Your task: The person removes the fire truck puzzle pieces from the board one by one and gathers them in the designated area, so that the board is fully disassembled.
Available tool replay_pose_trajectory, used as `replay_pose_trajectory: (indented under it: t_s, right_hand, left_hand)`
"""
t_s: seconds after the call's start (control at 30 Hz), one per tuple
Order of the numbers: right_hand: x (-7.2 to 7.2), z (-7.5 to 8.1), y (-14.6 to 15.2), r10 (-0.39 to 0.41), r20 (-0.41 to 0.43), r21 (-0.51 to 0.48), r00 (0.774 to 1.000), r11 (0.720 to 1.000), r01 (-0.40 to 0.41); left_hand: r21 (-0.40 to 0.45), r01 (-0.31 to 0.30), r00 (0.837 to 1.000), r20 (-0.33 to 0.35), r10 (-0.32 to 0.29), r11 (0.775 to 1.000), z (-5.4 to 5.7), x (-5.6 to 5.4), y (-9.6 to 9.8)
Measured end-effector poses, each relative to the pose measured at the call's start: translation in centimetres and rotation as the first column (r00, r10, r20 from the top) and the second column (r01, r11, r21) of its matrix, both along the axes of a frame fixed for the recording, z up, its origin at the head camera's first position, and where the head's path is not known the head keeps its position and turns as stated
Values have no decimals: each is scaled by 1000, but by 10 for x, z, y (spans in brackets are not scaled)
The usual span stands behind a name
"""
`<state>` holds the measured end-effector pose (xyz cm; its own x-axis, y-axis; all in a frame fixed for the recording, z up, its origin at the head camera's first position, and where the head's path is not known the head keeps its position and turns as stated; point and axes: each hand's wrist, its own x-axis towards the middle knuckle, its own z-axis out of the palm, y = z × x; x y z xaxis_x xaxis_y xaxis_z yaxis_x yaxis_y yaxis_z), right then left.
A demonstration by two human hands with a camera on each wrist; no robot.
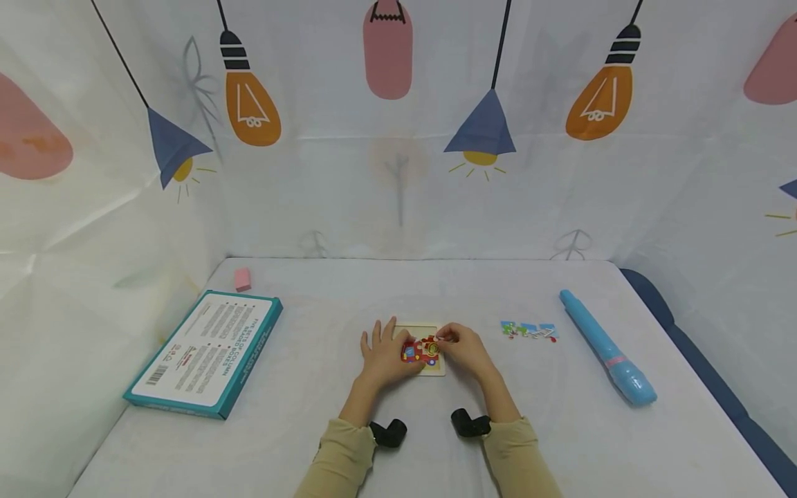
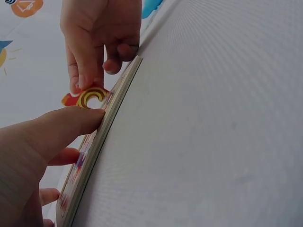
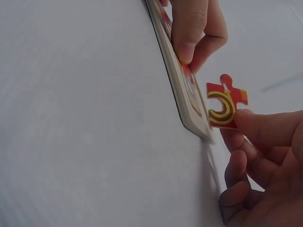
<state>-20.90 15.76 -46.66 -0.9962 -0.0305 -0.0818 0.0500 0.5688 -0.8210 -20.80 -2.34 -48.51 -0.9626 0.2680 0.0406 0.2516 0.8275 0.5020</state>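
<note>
A puzzle piece (image 3: 225, 104), red with a yellow curl, is pinched between thumb and fingers of my right hand (image 1: 468, 351). It is held tilted up at the right side of a small wooden puzzle board (image 1: 431, 372). In the right wrist view the piece stands above the board's edge, apart from it. My left hand (image 1: 384, 356) rests on the board with its fingers spread, and its thumb (image 2: 78, 122) presses near the front edge. Between the hands, red and blue picture pieces (image 1: 411, 352) lie in the board, partly covered by the fingers.
Several loose puzzle pieces (image 1: 528, 330) lie right of the board. Farther right is a light blue bottle-shaped object (image 1: 607, 349). A teal-edged box (image 1: 202, 351) lies at the left, with a pink block (image 1: 242, 279) behind it. A printed curtain (image 1: 398, 194) hangs behind the table.
</note>
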Motion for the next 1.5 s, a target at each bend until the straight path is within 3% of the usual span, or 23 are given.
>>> replay_pose_trajectory:
  t_s: [0.53,0.93,1.17,1.5]
  right_hand:
    - [-2,12,42,-135,66,-183,989,972,145]
    - [12,15,81,-182,91,-188,979,962,196]
    - [22,11,108,-273,115,-188,955,938,291]
    - [39,12,135,-353,122,-144,928,919,368]
  left_hand:
    - [11,2,1000,-2,-2,1000,2,-1,0]
    - [15,16,1000,-5,-16,1000,1,1,0]
    - [21,26,1000,-11,-25,999,-1,0,0]
    - [17,14,1000,-8,-14,1000,-3,3,-1]
